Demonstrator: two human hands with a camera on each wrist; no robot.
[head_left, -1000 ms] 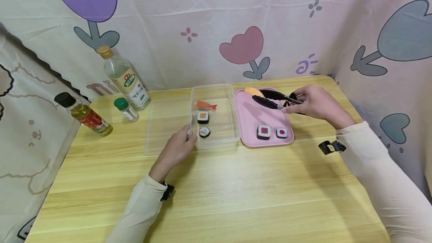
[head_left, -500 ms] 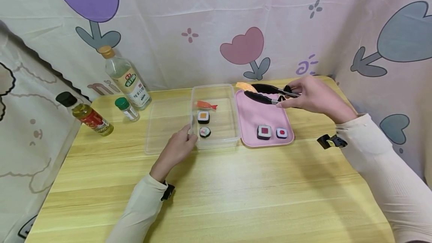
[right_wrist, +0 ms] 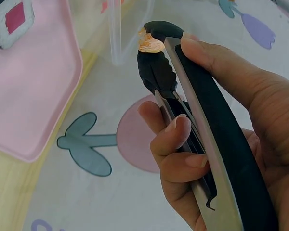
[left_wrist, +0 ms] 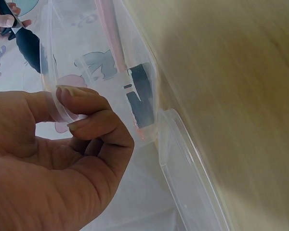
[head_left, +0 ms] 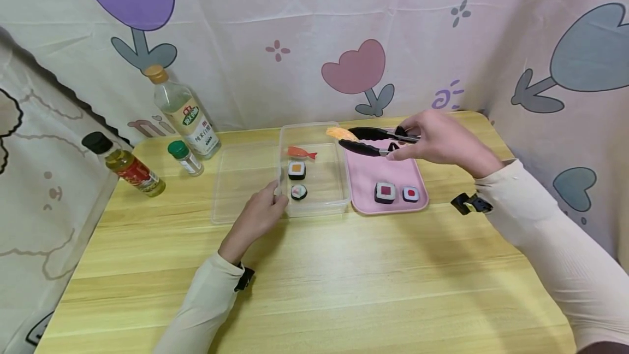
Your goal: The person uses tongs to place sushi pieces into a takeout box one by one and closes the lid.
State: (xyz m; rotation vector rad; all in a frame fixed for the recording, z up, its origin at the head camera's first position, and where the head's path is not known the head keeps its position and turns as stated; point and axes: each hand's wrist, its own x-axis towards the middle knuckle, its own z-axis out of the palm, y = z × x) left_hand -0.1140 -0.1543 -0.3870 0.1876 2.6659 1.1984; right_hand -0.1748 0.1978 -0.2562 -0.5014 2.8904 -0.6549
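Observation:
My right hand (head_left: 437,138) grips a pair of black-tipped metal tongs (right_wrist: 221,144). Between the tong tips is an orange sushi-like piece (head_left: 341,134), held above the right part of a clear plastic box (head_left: 319,209). With thumb and fingers, my left hand (left_wrist: 72,154) pinches the box's left rim. Inside the box lie a red shrimp piece (head_left: 302,152), a sushi roll with an orange centre (head_left: 297,170) and a round roll (head_left: 298,192). On the pink tray (head_left: 363,176) beside it are a larger roll (head_left: 385,193) and a smaller red-centred roll (head_left: 410,194).
A clear lid (head_left: 241,184) lies flat left of the box. Farther left stand a tall clear bottle (head_left: 189,119), a green-capped shaker (head_left: 185,158) and a black-capped oil bottle (head_left: 128,168). A patterned cloth (head_left: 236,42) hangs behind the wooden table (head_left: 344,283).
My right hand has moved left, carrying the orange piece in the tongs from above the pink tray to over the box. My left hand stays at the box rim.

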